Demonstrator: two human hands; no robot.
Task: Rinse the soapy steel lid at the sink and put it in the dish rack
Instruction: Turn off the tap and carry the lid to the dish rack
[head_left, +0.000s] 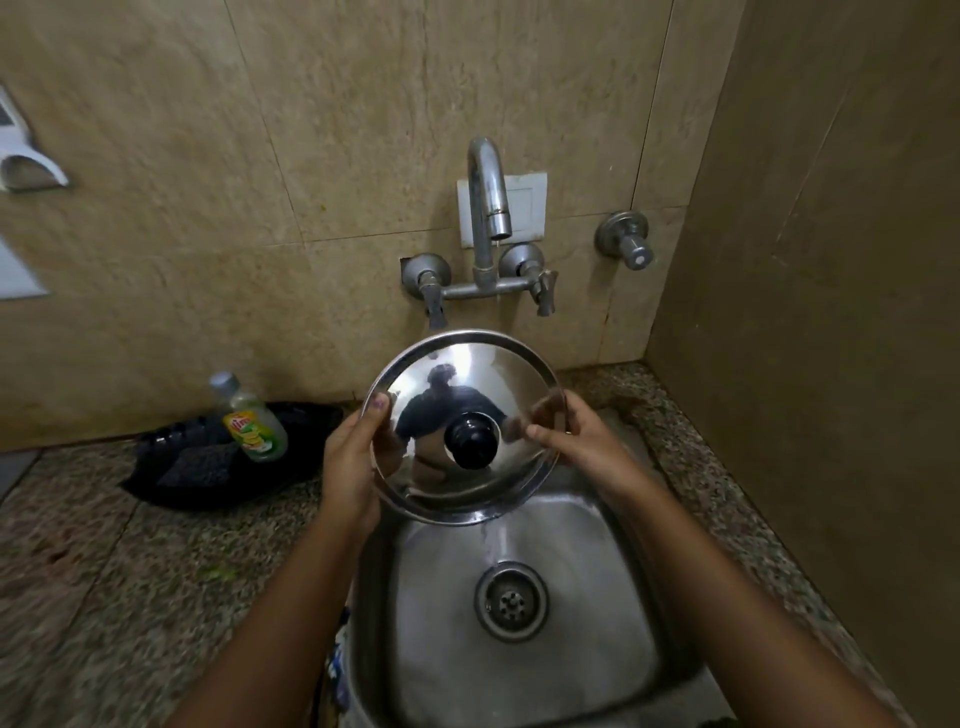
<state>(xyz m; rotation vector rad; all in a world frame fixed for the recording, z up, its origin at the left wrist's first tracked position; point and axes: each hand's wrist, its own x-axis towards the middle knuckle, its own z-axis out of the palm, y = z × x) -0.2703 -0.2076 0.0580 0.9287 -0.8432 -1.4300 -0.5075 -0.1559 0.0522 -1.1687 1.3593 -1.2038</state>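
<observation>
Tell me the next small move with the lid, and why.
Probably turn the lid by its rim under the tap so the stream sweeps the rest. Both hands, left and right, hold it tilted over the sink, water runs off its lower edge, and no rack is in view.

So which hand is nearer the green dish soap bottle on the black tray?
Left. The left hand grips the round steel lid at its left edge, just right of the green dish soap bottle. The right hand holds the lid's far edge.
</observation>
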